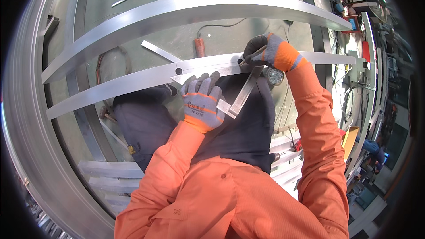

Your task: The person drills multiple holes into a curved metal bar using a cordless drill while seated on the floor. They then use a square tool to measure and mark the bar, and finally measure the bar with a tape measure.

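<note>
A long silver metal bar (133, 79) lies crosswise in front of me, with a dark round hole or disc (179, 71) and a second dark spot further right. Against its near edge sits a flat metal set square (244, 94), partly under my left hand. My left hand (201, 102), in a grey and orange glove, has its fingers curled over the square and holds it against the bar. My right hand (276, 53), gloved alike, pinches a thin pencil-like stick (258, 52). The stick's lower end is at the bar beside the right-hand dark spot.
A second silver bar (195, 6) runs beyond the first. An orange-handled tool with a cable (200, 47) and a metal strip (160, 51) lie on the floor. Thick rails (35, 84) line the left. At far right is another person (375, 155).
</note>
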{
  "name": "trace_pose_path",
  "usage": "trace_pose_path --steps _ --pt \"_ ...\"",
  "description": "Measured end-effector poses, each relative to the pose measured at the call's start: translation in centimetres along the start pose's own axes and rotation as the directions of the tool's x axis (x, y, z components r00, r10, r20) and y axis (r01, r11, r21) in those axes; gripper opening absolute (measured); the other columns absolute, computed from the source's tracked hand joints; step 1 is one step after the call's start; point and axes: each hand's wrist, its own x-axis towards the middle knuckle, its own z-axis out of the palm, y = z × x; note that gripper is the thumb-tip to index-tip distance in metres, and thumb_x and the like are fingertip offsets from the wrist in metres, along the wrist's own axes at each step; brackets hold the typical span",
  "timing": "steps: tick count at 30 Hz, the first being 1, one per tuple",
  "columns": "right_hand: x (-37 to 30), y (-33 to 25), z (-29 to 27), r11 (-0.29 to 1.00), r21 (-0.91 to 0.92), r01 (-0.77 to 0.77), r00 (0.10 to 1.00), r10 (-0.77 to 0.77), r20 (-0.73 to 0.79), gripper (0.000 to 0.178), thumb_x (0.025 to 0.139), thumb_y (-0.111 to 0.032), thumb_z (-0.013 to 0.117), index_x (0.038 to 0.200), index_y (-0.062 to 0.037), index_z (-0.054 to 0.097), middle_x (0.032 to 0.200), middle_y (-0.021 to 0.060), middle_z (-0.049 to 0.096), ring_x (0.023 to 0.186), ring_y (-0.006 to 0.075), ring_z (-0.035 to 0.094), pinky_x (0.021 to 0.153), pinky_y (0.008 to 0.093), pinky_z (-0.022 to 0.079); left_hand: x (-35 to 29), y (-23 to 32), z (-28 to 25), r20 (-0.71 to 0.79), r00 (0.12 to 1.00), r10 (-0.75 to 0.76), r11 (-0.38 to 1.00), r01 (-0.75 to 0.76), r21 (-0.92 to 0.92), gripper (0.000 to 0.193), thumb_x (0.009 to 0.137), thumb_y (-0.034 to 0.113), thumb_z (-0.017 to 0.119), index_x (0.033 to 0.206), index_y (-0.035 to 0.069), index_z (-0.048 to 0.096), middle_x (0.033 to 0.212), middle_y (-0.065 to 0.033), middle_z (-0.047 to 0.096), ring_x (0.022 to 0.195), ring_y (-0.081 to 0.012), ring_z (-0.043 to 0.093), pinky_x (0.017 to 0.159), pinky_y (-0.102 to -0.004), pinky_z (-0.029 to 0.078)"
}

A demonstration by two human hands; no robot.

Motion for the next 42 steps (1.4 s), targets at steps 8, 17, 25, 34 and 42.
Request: trace_pose_path --steps 8,17,25,34,42 --pt "3.4 3.7 2.9 0.990 -0.136 0.039 0.994 -0.052 -0.099 0.015 0.081 -0.008 0.084 0.092 -0.0005 0.077 0.079 0.0046 0.074 0.074 0.0090 0.066 0.070 0.0268 0.055 -0.1 -0.1 0.6 -0.024 0.999 0.028 0.999 -0.027 0.036 0.029 0.065 0.025 0.068 0.091 0.012 0.070 0.140 -0.0056 0.065 0.125 -0.0370 0.055 0.108 -0.0560 0.035" --pt "-0.6 6.0 -2.3 0.916 0.395 -0.070 0.994 0.099 -0.052 0.015 0.083 -0.001 0.083 0.095 0.0047 0.076 0.089 0.0116 0.077 0.081 0.0182 0.076 0.075 0.0304 0.064 -0.3 -0.2 0.5 0.031 0.999 -0.014 1.000 0.015 -0.016 0.033 0.063 0.024 0.062 0.092 0.011 0.069 0.144 -0.0041 0.063 0.129 -0.0368 0.051 0.113 -0.0543 0.033" --pt "1.2 5.1 0.4 0.960 0.277 -0.035 0.997 0.054 -0.059 0.013 0.083 -0.003 0.082 0.093 0.0019 0.076 0.084 0.0105 0.078 0.074 0.0156 0.075 0.065 0.0265 0.060 -0.1 0.0 0.5 0.002 1.000 -0.004 1.000 0.004 -0.005 0.029 0.066 0.022 0.062 0.092 0.010 0.068 0.143 -0.0049 0.064 0.129 -0.0356 0.052 0.112 -0.0543 0.033" --pt "0.1 5.4 -0.8 0.991 0.131 -0.028 0.990 0.045 -0.134 0.014 0.080 -0.004 0.084 0.092 0.0001 0.077 0.084 0.0091 0.077 0.072 0.0123 0.072 0.064 0.0263 0.057 0.0 0.0 0.0 0.032 0.999 0.000 1.000 0.000 0.016 0.030 0.068 0.024 0.062 0.094 0.010 0.069 0.143 -0.0049 0.064 0.129 -0.0358 0.052 0.111 -0.0547 0.033" --pt "1.6 6.2 1.6 0.999 0.042 -0.029 0.971 0.038 -0.235 0.045 0.076 -0.027 0.087 0.099 0.0091 0.075 0.093 0.0176 0.081 0.084 0.0219 0.077 0.077 0.0319 0.060 0.1 0.1 0.1 0.025 1.000 0.009 0.999 -0.010 0.034 0.031 0.066 0.026 0.069 0.093 0.013 0.071 0.140 -0.0042 0.063 0.124 -0.0368 0.052 0.106 -0.0565 0.036"
